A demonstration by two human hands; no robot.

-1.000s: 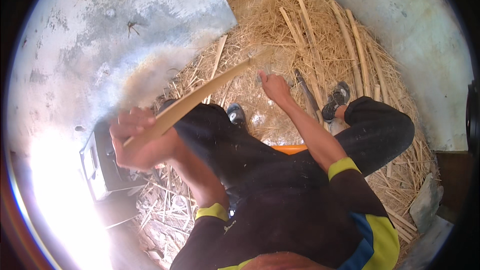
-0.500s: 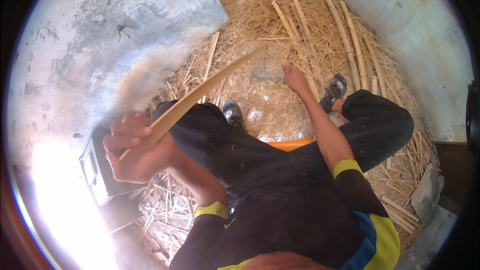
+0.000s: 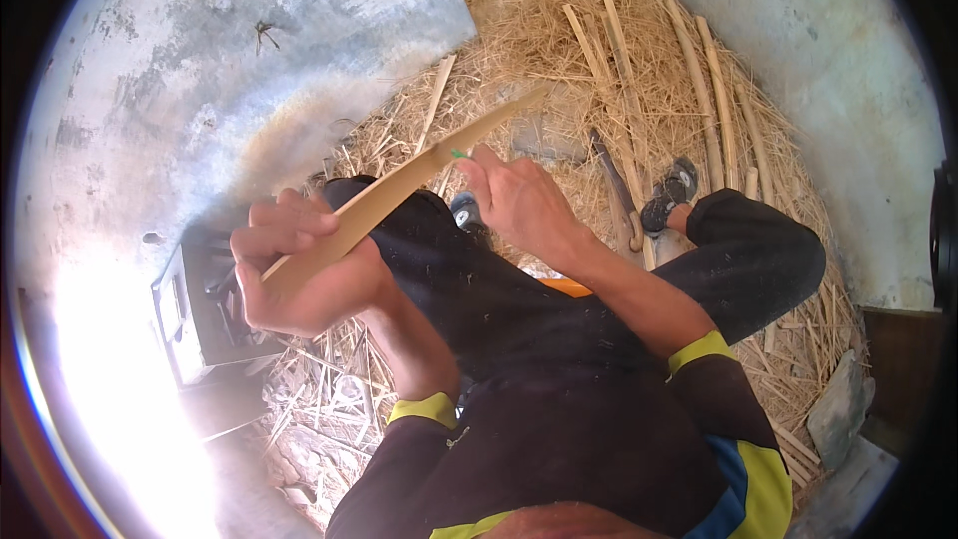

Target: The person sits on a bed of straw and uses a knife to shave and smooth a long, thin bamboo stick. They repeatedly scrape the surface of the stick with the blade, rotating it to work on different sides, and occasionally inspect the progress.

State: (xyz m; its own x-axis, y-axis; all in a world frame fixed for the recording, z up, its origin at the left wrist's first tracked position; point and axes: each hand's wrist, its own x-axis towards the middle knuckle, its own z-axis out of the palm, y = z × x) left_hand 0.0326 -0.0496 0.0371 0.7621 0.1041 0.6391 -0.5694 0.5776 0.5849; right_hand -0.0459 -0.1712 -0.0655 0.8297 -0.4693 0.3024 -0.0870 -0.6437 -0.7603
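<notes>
Grips the pale strip (image 3: 389, 196) low in the left hand (image 3: 307, 269), slanted toward two o'clock, apparently for steadiness, while pinching a barely discernible green bit (image 3: 459, 154) in the right hand (image 3: 525, 206).

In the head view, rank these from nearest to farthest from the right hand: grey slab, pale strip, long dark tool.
From the right hand:
1. Pale strip: just to its left, gripped in the left hand.
2. Long dark tool: a little way to its right.
3. Grey slab: well off, toward the lower right.
</notes>
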